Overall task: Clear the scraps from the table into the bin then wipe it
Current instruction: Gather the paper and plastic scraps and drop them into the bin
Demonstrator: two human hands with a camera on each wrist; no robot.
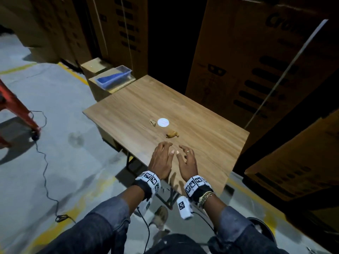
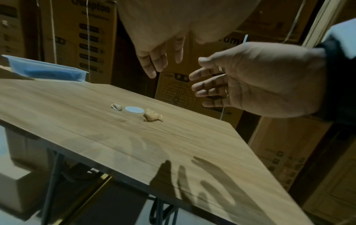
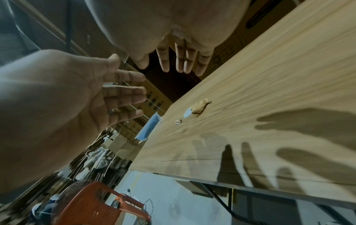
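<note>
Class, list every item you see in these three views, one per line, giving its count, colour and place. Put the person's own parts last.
table: one, wood-grain brown, centre, on dark folding legs
crumpled scrap: one, tan, mid-table, nearest the hands
small scrap: one, pale beige, just left of the disc
round disc: one, white, flat on the table between the scraps
tray: one, clear with blue contents, on a low box beyond the table's far left corner
cardboard boxes: several, brown, stacked behind and right
red frame: one, left on the floor
cable: one, black, along the floor
left hand: one, fingers spread above the near table edge, holding nothing
right hand: one, ringed, fingers spread, holding nothing
</note>
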